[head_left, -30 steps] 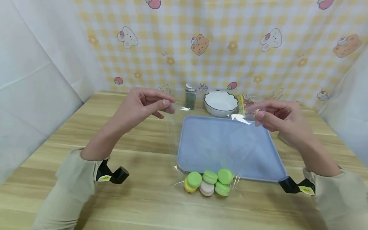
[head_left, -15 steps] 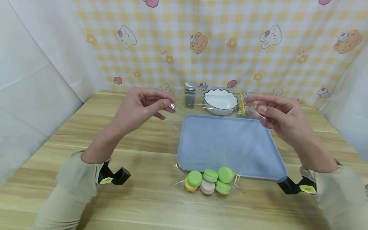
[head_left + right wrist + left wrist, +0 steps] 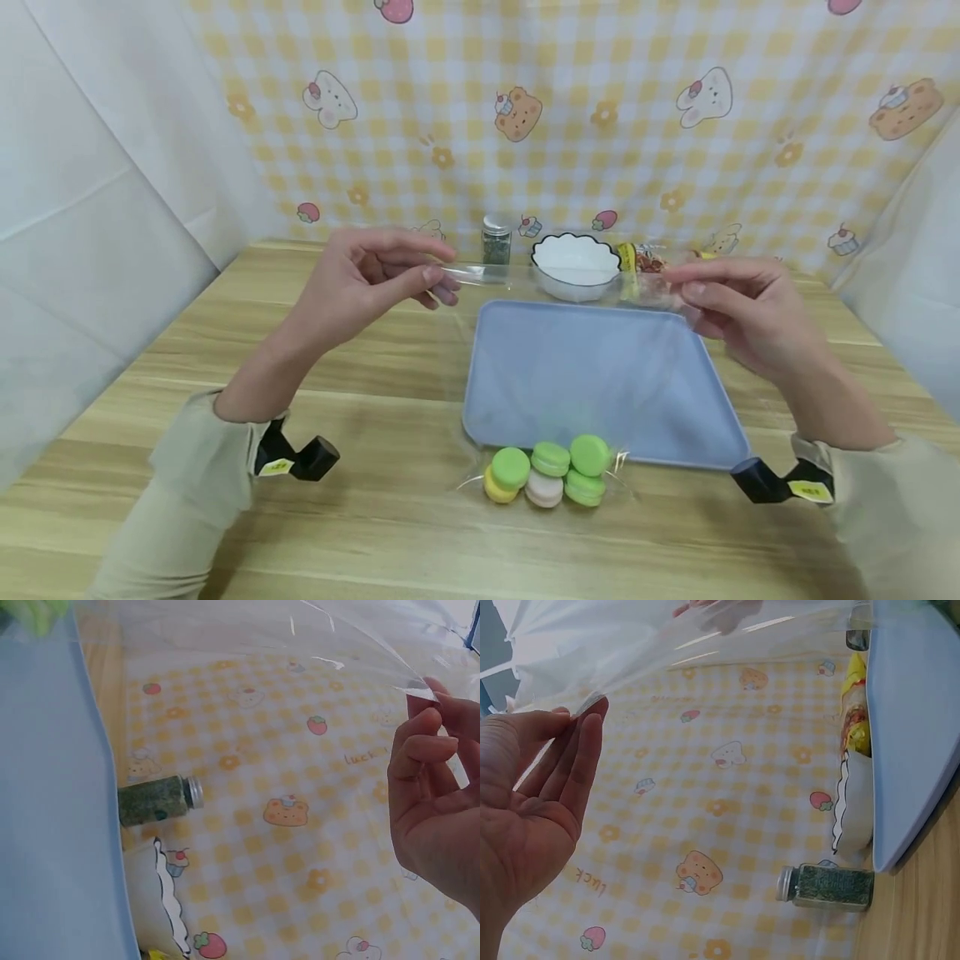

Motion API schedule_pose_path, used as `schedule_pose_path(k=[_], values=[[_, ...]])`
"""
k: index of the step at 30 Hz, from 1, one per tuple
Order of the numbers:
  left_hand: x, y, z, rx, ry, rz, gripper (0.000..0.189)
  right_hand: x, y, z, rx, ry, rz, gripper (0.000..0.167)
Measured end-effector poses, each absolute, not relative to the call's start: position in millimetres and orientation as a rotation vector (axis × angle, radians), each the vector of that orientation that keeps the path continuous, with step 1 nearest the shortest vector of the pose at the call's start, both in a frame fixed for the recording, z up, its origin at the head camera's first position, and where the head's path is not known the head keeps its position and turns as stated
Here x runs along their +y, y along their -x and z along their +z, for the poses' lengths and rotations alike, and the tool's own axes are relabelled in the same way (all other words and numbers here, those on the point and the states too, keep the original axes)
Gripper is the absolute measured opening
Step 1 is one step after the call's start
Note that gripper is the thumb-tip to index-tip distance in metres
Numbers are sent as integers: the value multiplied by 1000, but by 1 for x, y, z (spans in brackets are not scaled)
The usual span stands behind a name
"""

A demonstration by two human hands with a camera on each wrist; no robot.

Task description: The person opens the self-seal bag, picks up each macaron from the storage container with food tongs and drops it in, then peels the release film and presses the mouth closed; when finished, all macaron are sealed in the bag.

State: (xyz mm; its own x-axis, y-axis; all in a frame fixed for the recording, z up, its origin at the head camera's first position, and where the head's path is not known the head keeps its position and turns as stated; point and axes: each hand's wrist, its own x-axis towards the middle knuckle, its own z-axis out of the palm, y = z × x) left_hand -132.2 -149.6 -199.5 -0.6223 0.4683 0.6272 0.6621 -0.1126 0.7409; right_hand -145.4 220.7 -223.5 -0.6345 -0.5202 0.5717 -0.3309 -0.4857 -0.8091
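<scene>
A clear plastic bag [image 3: 558,367] is stretched upright between my hands, with several macarons [image 3: 546,475] at its bottom: green ones, a yellow one and a pale one. My left hand [image 3: 375,287] pinches the bag's top left corner between thumb and fingers. At the top right corner, my right hand [image 3: 742,304] pinches the film the same way. The left wrist view shows the thin film [image 3: 705,645] running out from the left fingertips. In the right wrist view the film's edge [image 3: 360,637] reaches the right thumb and fingers.
Behind the bag lies a blue tray [image 3: 720,417] on the wooden table [image 3: 337,517]. Beyond it stand a glass jar of dried green herbs [image 3: 496,242], a white scalloped bowl [image 3: 576,258] and a yellow-edged snack packet [image 3: 637,258]. A checked curtain [image 3: 450,108] hangs at the back.
The bag's top edge has drawn straighter between the hands. My right hand has shifted slightly right, while the left hand and the macarons stay nearly in place.
</scene>
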Motion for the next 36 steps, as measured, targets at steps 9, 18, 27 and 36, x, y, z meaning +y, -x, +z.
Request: schedule_pose_path(k=[9,18,27,36], values=[[-151,135,-200,-1909,1425,-1732,23,232,129,-210,1993,1422,-2076,38],[-150,135,-200,-1858,1476,-1577,27,223,111,-190,2479,2014,-1629,16],[-151,129,-196,-1810,1545,-1142,23,221,111,-193,2648,2097,-1487,20],[-152,121,-190,-1815,1468,-962,23,218,112,-194,2596,2107,-1604,17]])
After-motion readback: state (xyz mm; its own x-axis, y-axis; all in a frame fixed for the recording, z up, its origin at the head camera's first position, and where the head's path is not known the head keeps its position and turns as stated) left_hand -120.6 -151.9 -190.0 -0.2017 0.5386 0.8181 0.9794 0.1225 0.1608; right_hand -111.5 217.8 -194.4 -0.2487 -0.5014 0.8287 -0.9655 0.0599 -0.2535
